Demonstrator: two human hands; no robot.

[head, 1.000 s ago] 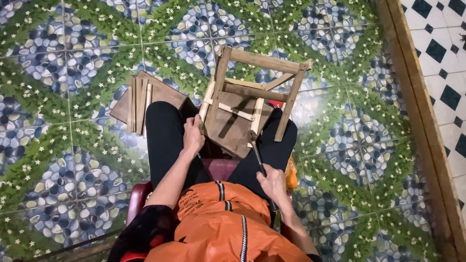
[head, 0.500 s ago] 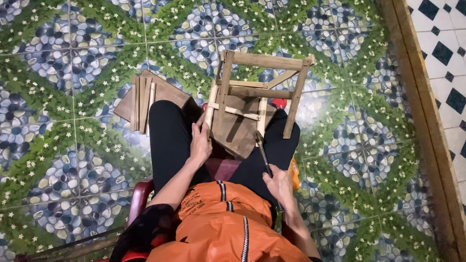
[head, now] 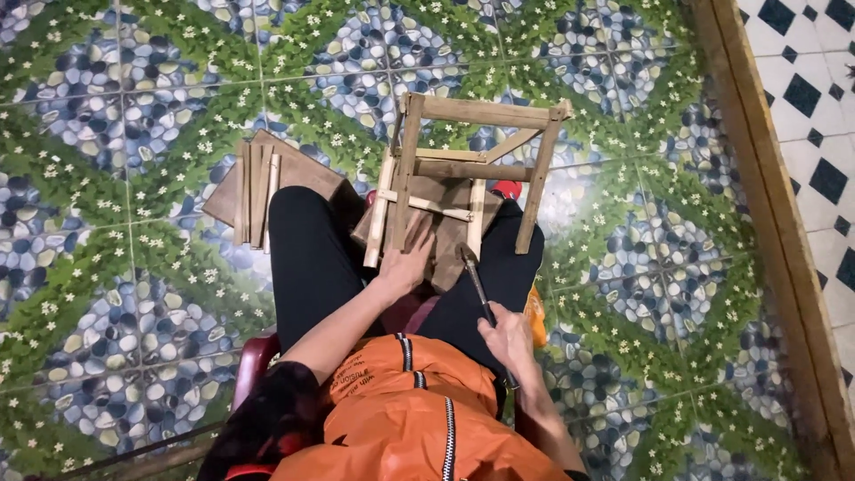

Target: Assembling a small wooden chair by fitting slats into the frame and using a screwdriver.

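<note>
View: I look straight down on a seated person, black trousers, orange zip jacket, red seat (head: pixel 254 361) under them.
Left hand (head: pixel 408 264): I see it laid flat, fingers spread, pressing on the wooden frame (head: pixel 463 174); open palm, not wrapped round anything.
Right hand (head: pixel 506 335): closed round the handle of a hammer (head: pixel 475 281), near the right thigh.
Hammer: dark thin handle runs up and left from the fist; the head sits just at the near edge of the frame, by the brown board. I can't tell if it touches the wood.
Frame: small stool-like build of pale slats and darker bars, resting across both knees, tilted away from the body; a brown board (head: pixel 450 240) lies under the slats.
Floor left of the knee: loose stack of wooden slats on a brown board (head: pixel 258 183), touching the left leg.
Floor: tiles (head: pixel 107 116) with pebble and green leaf pattern.
Right edge: wooden strip (head: pixel 766 223), then white tiles with dark diamonds (head: pixel 815 107).
Orange thing (head: pixel 535 316): just beside right thigh, mostly hidden.
</note>
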